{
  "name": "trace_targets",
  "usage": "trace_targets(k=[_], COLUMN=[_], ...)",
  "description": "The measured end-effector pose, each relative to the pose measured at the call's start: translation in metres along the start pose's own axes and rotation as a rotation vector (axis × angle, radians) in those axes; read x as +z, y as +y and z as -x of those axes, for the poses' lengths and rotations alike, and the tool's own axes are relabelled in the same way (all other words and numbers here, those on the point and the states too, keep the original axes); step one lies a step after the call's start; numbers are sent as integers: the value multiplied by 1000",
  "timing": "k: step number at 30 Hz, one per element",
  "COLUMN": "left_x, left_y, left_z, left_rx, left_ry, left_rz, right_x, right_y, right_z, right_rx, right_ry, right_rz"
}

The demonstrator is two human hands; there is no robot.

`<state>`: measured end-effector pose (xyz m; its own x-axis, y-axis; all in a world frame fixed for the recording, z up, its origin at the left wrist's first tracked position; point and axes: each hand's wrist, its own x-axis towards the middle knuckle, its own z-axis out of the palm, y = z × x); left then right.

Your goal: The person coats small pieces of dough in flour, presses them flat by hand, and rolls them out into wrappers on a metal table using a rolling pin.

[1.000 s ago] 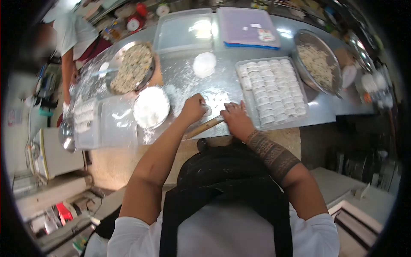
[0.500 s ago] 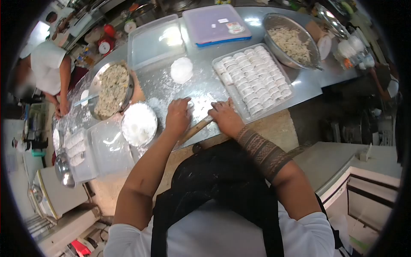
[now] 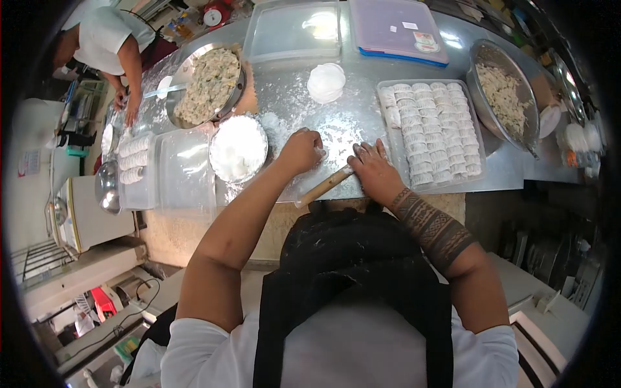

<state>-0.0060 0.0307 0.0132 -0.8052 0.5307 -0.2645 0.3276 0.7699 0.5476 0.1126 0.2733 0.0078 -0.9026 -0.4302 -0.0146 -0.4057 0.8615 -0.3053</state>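
My left hand (image 3: 302, 152) is over the floured steel table, its fingers curled into a pinch. Something pale shows at the fingertips, too small to make out. My right hand (image 3: 375, 171) lies over the upper end of a wooden rolling pin (image 3: 323, 187), which slants down toward the table's front edge. To the right of that hand sits a clear plastic tray (image 3: 446, 187) with rows of white, floured dumplings (image 3: 433, 129). A round white lump of dough (image 3: 326, 83) rests beyond my hands. Left of my left hand stands a bowl of white flour (image 3: 238, 149).
A pan of chopped filling (image 3: 210, 84) stands at the left, a steel bowl of filling (image 3: 501, 97) at the right. Plastic containers (image 3: 294, 32) and a purple-lidded box (image 3: 398, 29) lie at the back. Another person (image 3: 107, 42) works at the far left.
The view has shifted, so the table things appear farther right. My left fingers have gone from stretched out to curled. My right hand remains at the rolling pin's upper end.
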Motion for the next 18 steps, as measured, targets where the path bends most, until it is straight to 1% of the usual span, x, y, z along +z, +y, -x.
trace_targets(k=[1, 4, 7, 10, 13, 16, 18], left_x=[4, 15, 30, 41, 42, 27, 27], left_y=[-1, 6, 10, 19, 26, 35, 33], left_z=[-1, 8, 14, 24, 19, 14, 13], left_rx=[-41, -62, -68, 5, 15, -262, -258], left_ry=[0, 79, 152, 161, 145, 58, 55], left_rz=[126, 166, 91, 26, 47, 334, 295], right_x=[2, -5, -11, -11, -6, -7, -8], right_y=[1, -5, -5, -3, -3, -5, -5], right_z=[-1, 6, 0, 0, 1, 3, 5], right_rx=[-24, -28, -8, -19, -4, 26, 24], right_ry=[-26, -23, -106, -113, -103, -115, -117], right_rz=[13, -114, -107, -117, -136, -131, -116])
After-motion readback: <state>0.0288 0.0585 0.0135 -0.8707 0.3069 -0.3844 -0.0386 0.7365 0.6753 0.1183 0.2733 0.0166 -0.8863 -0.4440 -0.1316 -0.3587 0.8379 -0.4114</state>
